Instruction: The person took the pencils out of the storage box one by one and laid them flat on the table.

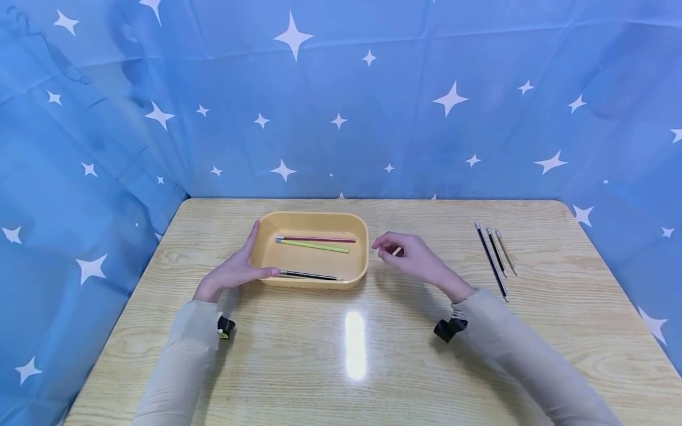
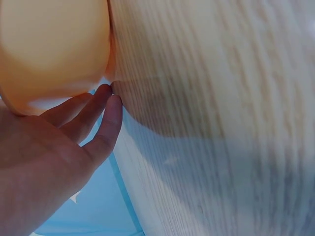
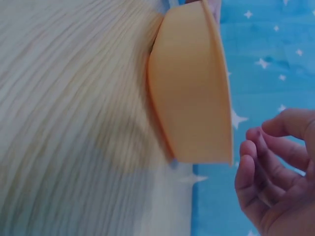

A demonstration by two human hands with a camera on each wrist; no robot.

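Observation:
A shallow yellow-orange plastic bin (image 1: pixel 309 284) stands toward the back of the table, left of centre. Inside it lie a red pencil (image 1: pixel 330 240), a lime-green pencil (image 1: pixel 319 245) and, along the near wall, a black pencil (image 1: pixel 311 276). My left hand (image 1: pixel 234 269) holds the bin's near left corner, thumb at the front rim and fingers along the left side; the left wrist view shows these fingers (image 2: pixel 81 115) against its outer wall. Just right of the bin, my right hand (image 1: pixel 410 254) hovers with loosely bent fingers and nothing in them.
On the right of the wood-grain table (image 1: pixel 426 378) lie a long dark pencil (image 1: pixel 491 260), a shorter black pencil (image 1: pixel 496 251) and a natural-wood pencil (image 1: pixel 506 252), roughly side by side. A blue cloth with white stars (image 1: pixel 373 118) hangs behind the table and at its sides.

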